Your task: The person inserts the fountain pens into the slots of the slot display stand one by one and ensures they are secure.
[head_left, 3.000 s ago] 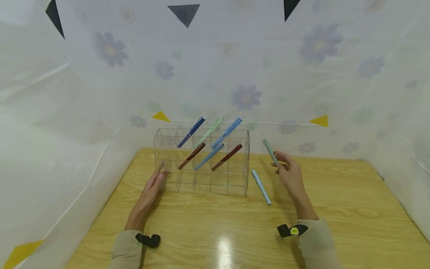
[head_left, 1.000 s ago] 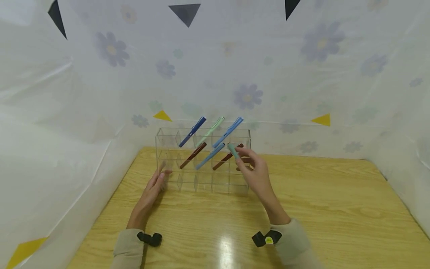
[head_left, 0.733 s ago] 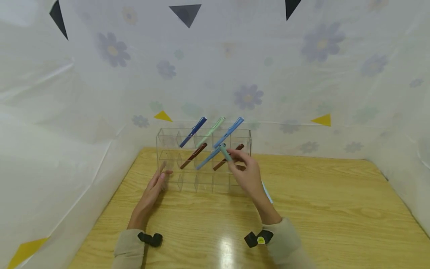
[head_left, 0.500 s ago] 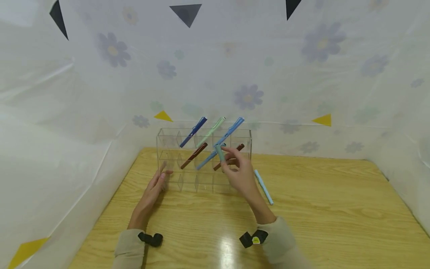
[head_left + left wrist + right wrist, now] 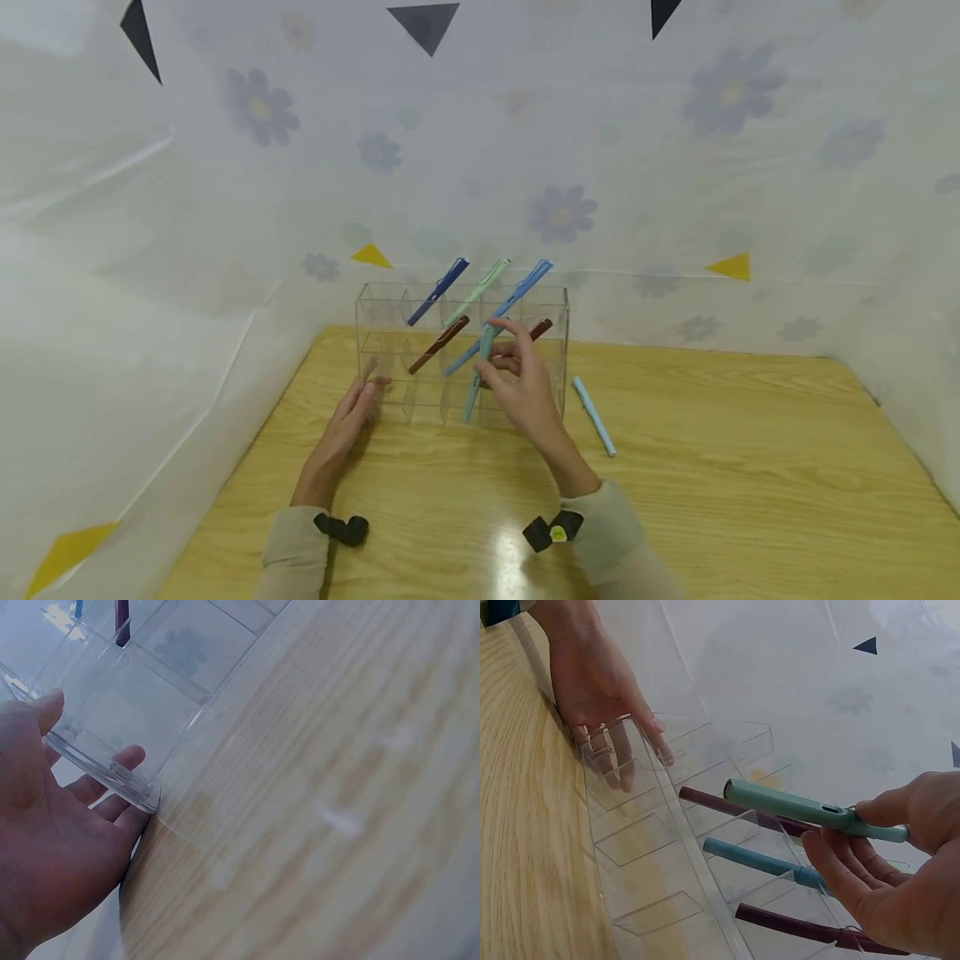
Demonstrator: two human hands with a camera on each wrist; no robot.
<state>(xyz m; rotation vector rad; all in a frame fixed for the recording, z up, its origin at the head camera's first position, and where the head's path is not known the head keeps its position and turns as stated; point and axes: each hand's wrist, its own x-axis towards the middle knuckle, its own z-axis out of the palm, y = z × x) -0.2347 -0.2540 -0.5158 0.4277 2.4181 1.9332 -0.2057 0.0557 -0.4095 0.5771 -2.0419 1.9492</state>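
Observation:
My right hand (image 5: 525,392) pinches a teal-green pen (image 5: 787,804) between thumb and fingers. In the head view the pen slants in front of the clear pen rack (image 5: 567,350), its lower end over the bottom tier. At the rack's left side my left hand (image 5: 348,421) holds the edge, thumb in front and fingers along the side wall (image 5: 112,772). The upper tier carries a navy pen (image 5: 438,292), a pale green pen (image 5: 477,292) and a blue pen (image 5: 525,287). Below them lie two dark red pens (image 5: 438,345) and a blue pen (image 5: 757,861), partly hidden by my right hand.
A light blue pen (image 5: 594,417) lies on the wooden table (image 5: 750,467), right of the rack. White flowered sheeting (image 5: 480,167) encloses the back and sides.
The teal-green pen has travelled left with my right hand, from beside the rack to its front, and its tilt has turned to lean up-right. My left hand stays at the rack.

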